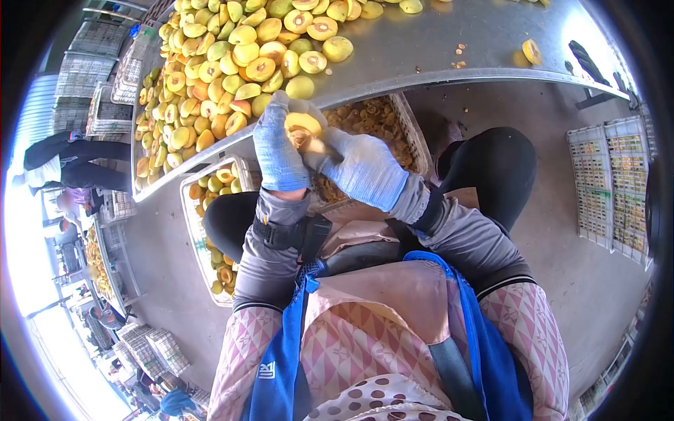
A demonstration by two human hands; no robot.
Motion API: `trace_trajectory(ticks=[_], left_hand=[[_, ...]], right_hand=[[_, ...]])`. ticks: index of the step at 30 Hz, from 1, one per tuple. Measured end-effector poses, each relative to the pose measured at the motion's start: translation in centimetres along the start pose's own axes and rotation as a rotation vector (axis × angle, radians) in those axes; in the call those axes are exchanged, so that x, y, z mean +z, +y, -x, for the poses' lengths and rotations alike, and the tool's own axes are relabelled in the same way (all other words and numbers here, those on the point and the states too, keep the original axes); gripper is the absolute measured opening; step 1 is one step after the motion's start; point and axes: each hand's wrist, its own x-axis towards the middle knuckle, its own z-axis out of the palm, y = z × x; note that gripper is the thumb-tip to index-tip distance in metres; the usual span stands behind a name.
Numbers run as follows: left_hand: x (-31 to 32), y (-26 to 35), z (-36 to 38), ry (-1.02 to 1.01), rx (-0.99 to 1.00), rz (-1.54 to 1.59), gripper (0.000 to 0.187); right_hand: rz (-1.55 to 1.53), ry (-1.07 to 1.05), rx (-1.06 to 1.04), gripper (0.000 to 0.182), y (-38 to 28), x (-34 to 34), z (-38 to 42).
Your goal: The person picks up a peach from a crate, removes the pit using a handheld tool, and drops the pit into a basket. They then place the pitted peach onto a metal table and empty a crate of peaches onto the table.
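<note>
Both my hands wear light blue gloves with grey fingers and meet just beyond the near edge of the metal table (393, 77). My left hand (281, 144) is closed round a halved yellow fruit (303, 126), cut face up, with brown at its centre. My right hand (361, 165) has its fingers pressed at the fruit's right side; whether they hold a tool or pit is hidden. A big heap of halved yellow-green fruit (232, 67) lies on the table just beyond my hands. Below them stands a crate of brown pieces (372, 119).
A white crate (188, 210) of fruit halves stands on the floor at my left. Stacked white crates (604, 189) are at the right. One fruit half (531, 52) lies far right on the table. A person in dark clothes (84, 161) is at the far left.
</note>
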Motion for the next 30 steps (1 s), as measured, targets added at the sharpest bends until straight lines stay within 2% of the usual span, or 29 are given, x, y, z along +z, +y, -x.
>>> trace_trajectory(ticks=[2, 6, 9, 12, 14, 18, 19, 20, 21, 22, 24, 25, 26, 28, 30], left_hand=[[0.0, -0.2, -0.4, 0.066, -0.073, 0.165, 0.038], [-0.8, 0.3, -0.5, 0.012, -0.065, 0.182, 0.037], [-1.9, 0.1, -0.6, 0.023, -0.044, 0.149, 0.038], [-1.5, -0.5, -0.3, 0.059, -0.024, 0.131, 0.041], [-1.0, -0.5, -0.1, 0.101, -0.023, 0.094, 0.043], [-2.9, 1.4, 0.6, 0.110, 0.260, -0.326, 0.044], [-4.3, 2.0, 0.4, 0.158, 0.287, -0.163, 0.035], [-6.2, 3.7, 0.7, 0.143, 0.250, -0.107, 0.036], [-8.3, 4.3, 1.5, 0.226, 0.592, -0.641, 0.035], [-11.5, 5.7, 2.1, 0.274, 0.590, -0.724, 0.034], [-17.8, 8.3, 3.4, 0.370, 0.579, -0.891, 0.034], [-20.5, 9.3, 4.2, 0.484, 0.467, -0.689, 0.033], [-23.1, 9.8, 5.2, 0.556, 0.545, -0.941, 0.029], [-37.5, 9.0, 5.4, 0.508, 0.292, -1.281, 0.025], [-39.3, 8.9, 6.1, 0.369, 0.213, -1.609, 0.024]], right_hand=[[0.077, 0.041, -0.098, 0.037, 0.5, 0.1, 0.0], [0.098, 0.040, -0.295, 0.036, 0.0, -2.0, 0.4], [0.273, 0.042, -0.220, 0.034, -0.1, -2.9, 0.6], [0.301, 0.190, -0.280, 0.031, 0.2, -1.2, 0.0], [0.389, 0.101, -0.260, 0.031, 0.0, -0.7, 0.1], [0.478, -0.018, -0.326, 0.034, -1.2, -1.1, 0.9], [0.530, -0.104, -0.283, 0.032, -1.6, -1.4, 0.9], [0.517, -0.107, -0.287, 0.031, -1.3, -1.3, 1.0], [0.503, -0.112, -0.291, 0.030, -0.6, -1.1, 1.2], [0.490, -0.116, -0.295, 0.029, -0.1, -1.1, 1.2], [0.490, -0.199, -0.240, 0.026, -0.2, -1.6, 1.1], [0.494, -0.221, -0.228, 0.026, -0.1, -1.7, 1.2], [0.499, -0.241, -0.213, 0.026, 0.0, -1.7, 1.3], [0.499, -0.277, -0.200, 0.026, 0.2, -1.9, 1.4], [0.518, -0.337, -0.164, 0.026, 0.0, -1.9, 1.5]])
